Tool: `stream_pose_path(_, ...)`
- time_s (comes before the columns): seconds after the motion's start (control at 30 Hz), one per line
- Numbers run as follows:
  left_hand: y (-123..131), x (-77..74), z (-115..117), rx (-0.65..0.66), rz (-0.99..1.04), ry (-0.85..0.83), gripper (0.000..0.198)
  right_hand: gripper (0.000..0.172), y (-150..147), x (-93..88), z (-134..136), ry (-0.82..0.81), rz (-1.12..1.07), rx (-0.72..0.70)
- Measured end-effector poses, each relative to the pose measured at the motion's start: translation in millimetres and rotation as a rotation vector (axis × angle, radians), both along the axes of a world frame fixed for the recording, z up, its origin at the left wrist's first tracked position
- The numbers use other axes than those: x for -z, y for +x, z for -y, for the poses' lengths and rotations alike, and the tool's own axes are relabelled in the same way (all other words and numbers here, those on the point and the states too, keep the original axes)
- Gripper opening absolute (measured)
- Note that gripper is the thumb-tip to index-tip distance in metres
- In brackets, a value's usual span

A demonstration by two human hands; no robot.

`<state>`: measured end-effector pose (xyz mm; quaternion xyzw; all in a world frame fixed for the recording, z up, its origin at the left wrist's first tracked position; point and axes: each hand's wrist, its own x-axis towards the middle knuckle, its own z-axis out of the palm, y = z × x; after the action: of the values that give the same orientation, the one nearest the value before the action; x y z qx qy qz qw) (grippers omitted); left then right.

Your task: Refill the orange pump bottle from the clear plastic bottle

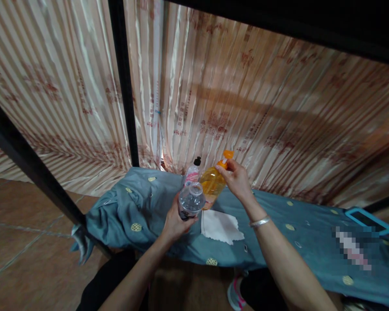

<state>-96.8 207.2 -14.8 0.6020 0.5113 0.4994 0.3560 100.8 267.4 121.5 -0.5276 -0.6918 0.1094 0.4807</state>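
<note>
My left hand is wrapped round a clear plastic bottle whose top has no cap on it. Just to its right, a bottle of yellow liquid leans slightly, and my right hand pinches it at the orange cap. Behind the clear bottle stands a pump bottle with a black top and a pink label; its lower part is hidden. A white cloth with a wavy edge lies flat in front of the yellow bottle.
Everything rests on a narrow surface covered with a grey-blue pineapple-print sheet. Dark metal posts stand at the left, and a dark beam crosses overhead. Pleated curtains hang behind. A blue-framed tablet lies at the right beside a blurred-out item.
</note>
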Motion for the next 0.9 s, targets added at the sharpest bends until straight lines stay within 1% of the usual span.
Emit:
stream_pose_path(0.1,-2,2.8,1,0.0,0.002,0.011,0.092,0.04,16,-0.4,14,-0.011,0.047,0.077)
stream_pose_path(0.2,-8,6.3,2,-0.022,-0.035,0.039,0.102,0.044,28,3.7,27,-0.036,0.069,0.118)
stream_pose_path(0.3,-18,0.4,6,-0.131,-0.108,0.22,0.114,0.046,36,12.1,38,-0.05,0.088,0.144)
stream_pose_path(0.4,-23,-16.0,20,-0.174,-0.24,0.462,0.121,0.048,40,24.4,46,-0.062,0.095,0.152)
stream_pose_path(0.43,-21,-21.6,27,-0.161,-0.276,0.544,0.119,0.049,41,28.9,48,-0.066,0.086,0.152)
stream_pose_path(0.47,-16,-26.1,36,-0.124,-0.303,0.612,0.112,0.05,42,33.4,50,-0.067,0.069,0.154)
stream_pose_path(0.5,-9,-28.9,44,-0.052,-0.327,0.654,0.101,0.049,44,37.6,51,-0.068,0.045,0.155)
stream_pose_path(0.53,0,-30.0,53,0.052,-0.348,0.663,0.091,0.049,45,41.3,51,-0.066,0.016,0.154)
stream_pose_path(0.57,11,-29.1,60,0.16,-0.349,0.658,0.084,0.049,46,44.6,51,-0.065,-0.016,0.15)
stream_pose_path(0.6,24,-26.6,65,0.255,-0.328,0.632,0.081,0.048,48,47.2,51,-0.067,-0.048,0.141)
stream_pose_path(0.63,37,-23.1,68,0.322,-0.286,0.582,0.082,0.048,49,49.2,51,-0.071,-0.078,0.131)
stream_pose_path(0.67,49,-19.2,69,0.354,-0.225,0.505,0.085,0.047,50,50.6,51,-0.077,-0.106,0.122)
stream_pose_path(0.73,72,-12.5,61,0.325,-0.077,0.323,0.094,0.045,51,52.6,50,-0.088,-0.155,0.105)
stream_pose_path(0.8,90,-9.4,45,0.254,0.034,0.172,0.1,0.043,51,53.9,50,-0.092,-0.201,0.093)
stream_pose_path(0.83,97,-8.9,35,0.233,0.072,0.121,0.101,0.042,51,54.5,50,-0.093,-0.224,0.085)
stream_pose_path(0.9,107,-8.1,14,0.208,0.124,0.043,0.095,0.04,51,55.4,49,-0.098,-0.267,0.063)
